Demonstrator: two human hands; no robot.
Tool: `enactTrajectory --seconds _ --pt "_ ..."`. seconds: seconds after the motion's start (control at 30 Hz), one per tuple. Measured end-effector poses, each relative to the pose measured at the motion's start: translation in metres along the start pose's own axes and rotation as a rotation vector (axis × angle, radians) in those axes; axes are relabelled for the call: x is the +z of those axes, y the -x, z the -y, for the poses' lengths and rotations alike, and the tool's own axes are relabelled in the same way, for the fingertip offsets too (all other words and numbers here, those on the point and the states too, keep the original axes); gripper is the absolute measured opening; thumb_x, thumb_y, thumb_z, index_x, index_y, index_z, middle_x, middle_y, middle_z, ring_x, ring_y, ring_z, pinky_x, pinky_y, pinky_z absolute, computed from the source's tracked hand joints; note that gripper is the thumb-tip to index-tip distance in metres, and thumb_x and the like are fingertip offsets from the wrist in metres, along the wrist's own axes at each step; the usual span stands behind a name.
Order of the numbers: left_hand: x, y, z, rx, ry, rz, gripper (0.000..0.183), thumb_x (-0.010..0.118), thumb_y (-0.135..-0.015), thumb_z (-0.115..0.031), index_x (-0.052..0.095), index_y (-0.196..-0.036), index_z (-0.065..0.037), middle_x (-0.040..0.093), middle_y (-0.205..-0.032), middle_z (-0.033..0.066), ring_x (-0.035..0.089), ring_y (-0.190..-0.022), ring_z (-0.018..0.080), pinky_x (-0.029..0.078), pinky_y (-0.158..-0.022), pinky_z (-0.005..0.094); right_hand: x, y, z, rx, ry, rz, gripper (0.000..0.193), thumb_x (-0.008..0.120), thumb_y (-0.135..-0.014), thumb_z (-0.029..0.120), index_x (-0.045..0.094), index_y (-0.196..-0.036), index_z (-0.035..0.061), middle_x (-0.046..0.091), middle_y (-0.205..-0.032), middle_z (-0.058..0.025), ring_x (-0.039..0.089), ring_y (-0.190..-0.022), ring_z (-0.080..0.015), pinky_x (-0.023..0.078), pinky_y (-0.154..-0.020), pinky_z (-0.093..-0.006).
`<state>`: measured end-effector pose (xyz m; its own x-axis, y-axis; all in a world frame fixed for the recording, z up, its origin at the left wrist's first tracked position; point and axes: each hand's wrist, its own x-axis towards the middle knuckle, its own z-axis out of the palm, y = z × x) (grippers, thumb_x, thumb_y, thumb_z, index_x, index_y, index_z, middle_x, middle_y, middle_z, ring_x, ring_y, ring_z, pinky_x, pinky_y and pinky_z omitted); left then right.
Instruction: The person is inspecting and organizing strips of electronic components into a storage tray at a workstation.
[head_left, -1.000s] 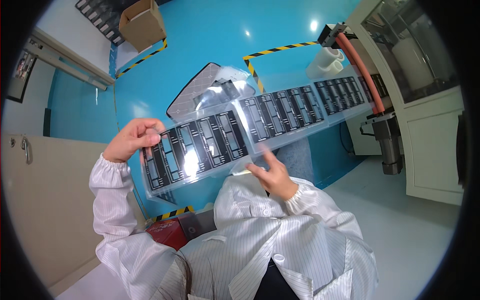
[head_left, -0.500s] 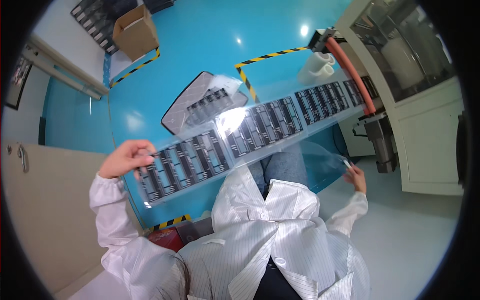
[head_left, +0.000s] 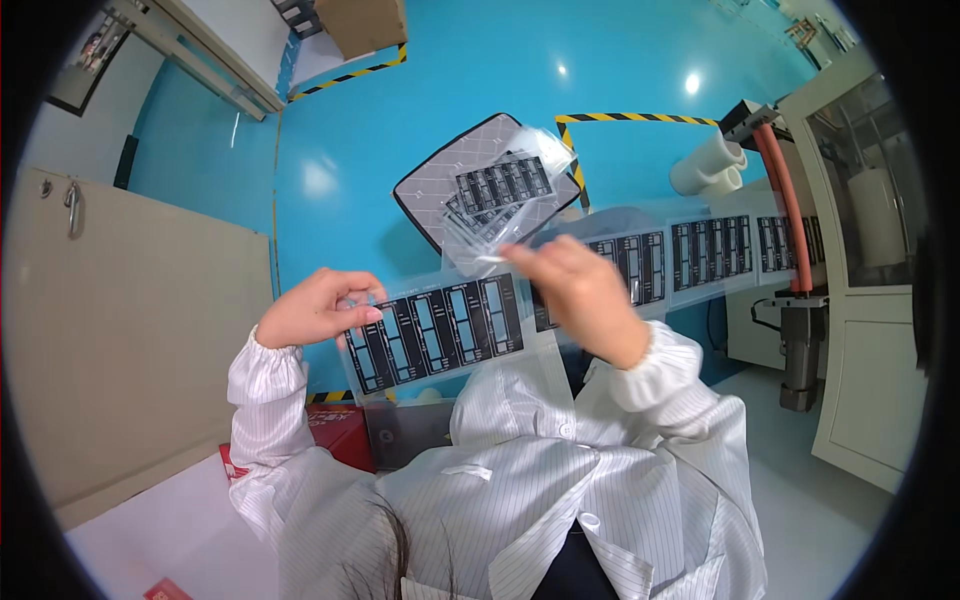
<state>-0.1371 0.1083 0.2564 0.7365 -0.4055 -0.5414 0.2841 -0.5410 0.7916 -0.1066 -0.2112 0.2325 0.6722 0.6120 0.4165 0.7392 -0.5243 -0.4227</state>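
Observation:
A long clear plastic film strip [head_left: 430,330] with black printed panels and pale blue windows runs from the left across my lap to the machine at right. My left hand [head_left: 320,308] pinches its left end between thumb and fingers. Over the strip, at a seam between two panels, is my right hand [head_left: 585,295], blurred by motion. From its fingertips sticks out a small slim white object [head_left: 488,259], whose kind I cannot make out. Beyond the strip, several loose cut film pieces [head_left: 503,184] lie piled on a grey quilted cushion [head_left: 425,190].
The strip passes under an orange-red roller [head_left: 787,205] on a white cabinet-like machine [head_left: 870,370]. White rolls [head_left: 705,162] stand on the blue floor beside black-and-yellow tape. A cardboard box [head_left: 362,25] sits far left, a door [head_left: 150,330] at left, a red box [head_left: 342,437] near my left side.
My right hand has swung from the far right, low beside the machine, up and left onto the strip. My left hand still holds the strip's end. The view has shifted left.

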Motion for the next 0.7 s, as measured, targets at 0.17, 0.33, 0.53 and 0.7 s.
enactTrajectory --seconds 0.17,0.33,0.53,0.7 --pt "0.004 0.01 -0.003 -0.003 -0.096 -0.016 0.019 0.061 -0.09 -0.016 0.06 -0.098 0.001 0.059 -0.062 0.0061 0.064 -0.06 0.0129 0.052 -0.045 0.0271 0.035 -0.021 0.021 -0.155 -0.042 0.081 0.047 0.063 -0.064 -0.004 0.062 -0.111 0.0019 0.054 -0.074 -0.005 0.056 -0.074 -0.0204 0.05 -0.063 -0.0307" --pt "0.008 0.019 0.006 -0.009 -0.088 -0.061 0.015 0.063 -0.089 -0.011 0.059 -0.097 0.0 0.059 -0.062 0.0054 0.062 -0.057 0.0118 0.05 -0.044 0.0259 0.023 -0.024 0.022 -0.244 0.155 0.115 0.04 0.062 -0.066 0.003 0.063 -0.105 -0.0021 0.054 -0.076 -0.0044 0.056 -0.077 -0.0195 0.051 -0.063 -0.0293" --pt "0.006 0.021 0.011 -0.035 -0.083 -0.099 0.01 0.063 -0.088 -0.006 0.059 -0.095 -0.001 0.057 -0.061 0.0039 0.058 -0.052 0.0091 0.048 -0.042 0.0241 -0.005 -0.008 -0.01 -0.203 0.242 0.169 0.039 0.061 -0.064 0.002 0.064 -0.103 -0.0022 0.054 -0.076 -0.005 0.055 -0.078 -0.0191 0.05 -0.064 -0.0293" --pt "-0.002 0.023 0.015 -0.041 -0.067 -0.074 0.011 0.063 -0.086 -0.007 0.061 -0.096 -0.001 0.055 -0.064 0.0015 0.053 -0.05 0.006 0.047 -0.043 0.0223 -0.022 0.012 -0.034 -0.095 0.273 0.21 0.041 0.06 -0.065 -0.002 0.064 -0.105 -0.001 0.054 -0.076 -0.0054 0.055 -0.078 -0.0215 0.05 -0.065 -0.0313"
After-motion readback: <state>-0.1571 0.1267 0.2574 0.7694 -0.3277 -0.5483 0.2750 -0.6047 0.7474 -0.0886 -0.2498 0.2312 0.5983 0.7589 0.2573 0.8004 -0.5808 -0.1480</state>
